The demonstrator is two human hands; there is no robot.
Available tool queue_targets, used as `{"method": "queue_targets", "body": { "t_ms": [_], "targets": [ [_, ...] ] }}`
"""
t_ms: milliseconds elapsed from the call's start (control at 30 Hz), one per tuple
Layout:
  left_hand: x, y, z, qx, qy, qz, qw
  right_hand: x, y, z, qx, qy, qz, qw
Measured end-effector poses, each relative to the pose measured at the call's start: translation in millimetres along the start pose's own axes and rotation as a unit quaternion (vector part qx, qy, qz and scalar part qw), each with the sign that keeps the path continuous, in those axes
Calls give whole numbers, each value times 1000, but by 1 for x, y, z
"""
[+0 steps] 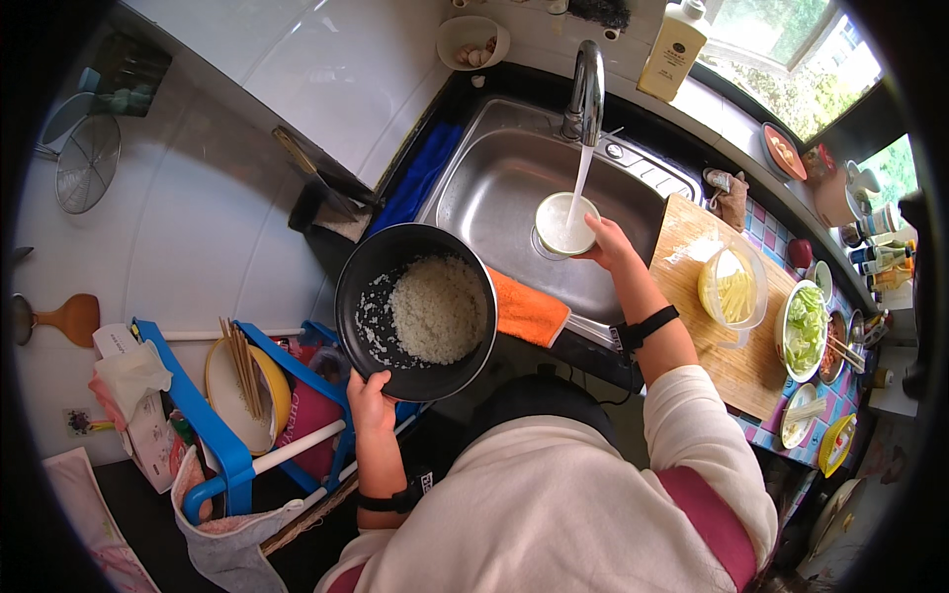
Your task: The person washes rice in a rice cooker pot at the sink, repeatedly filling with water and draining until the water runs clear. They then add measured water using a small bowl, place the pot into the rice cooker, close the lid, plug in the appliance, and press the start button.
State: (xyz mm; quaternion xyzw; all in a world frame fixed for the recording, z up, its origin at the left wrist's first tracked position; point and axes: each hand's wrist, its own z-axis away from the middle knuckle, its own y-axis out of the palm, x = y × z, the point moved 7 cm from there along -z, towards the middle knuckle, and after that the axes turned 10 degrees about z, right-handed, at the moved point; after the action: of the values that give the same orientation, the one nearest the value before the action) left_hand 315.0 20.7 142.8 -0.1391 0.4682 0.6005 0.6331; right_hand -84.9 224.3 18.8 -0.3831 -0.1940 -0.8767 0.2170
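Note:
My left hand (373, 402) grips the near rim of a dark rice-cooker pot (474, 370), which is tilted to show its inside. White rice grains (439, 310) lie heaped in it, some stuck along the wall. Over the steel sink (497, 174), my right hand (611, 243) holds a small white bowl (545, 241) by its right side. Water (583, 172) runs from the chrome faucet (591, 89) into this bowl. An orange cloth (528, 310) hangs over the sink's front edge, just right of the pot.
A wooden cutting board (678, 285) overlaps the sink's right edge and carries a plastic container (756, 296) of pale shreds. Farther right stands a bowl of cut green vegetable (807, 331). A knife block (311, 211) is behind the pot, and a blue-framed rack (215, 437) stands at left.

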Motion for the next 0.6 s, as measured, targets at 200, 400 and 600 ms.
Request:
{"method": "queue_targets", "body": {
  "t_ms": [200,400,600],
  "targets": [
    [-1,1,0,-7,8,4,1000,5,-1,4,-1,-9,4,1000],
    [-2,6,1,-8,12,16,1000,7,-2,4,-12,-10,11,1000],
    [-2,6,1,-9,13,11,1000,10,-3,3,-2,-25,-2,1000]
  ]
}}
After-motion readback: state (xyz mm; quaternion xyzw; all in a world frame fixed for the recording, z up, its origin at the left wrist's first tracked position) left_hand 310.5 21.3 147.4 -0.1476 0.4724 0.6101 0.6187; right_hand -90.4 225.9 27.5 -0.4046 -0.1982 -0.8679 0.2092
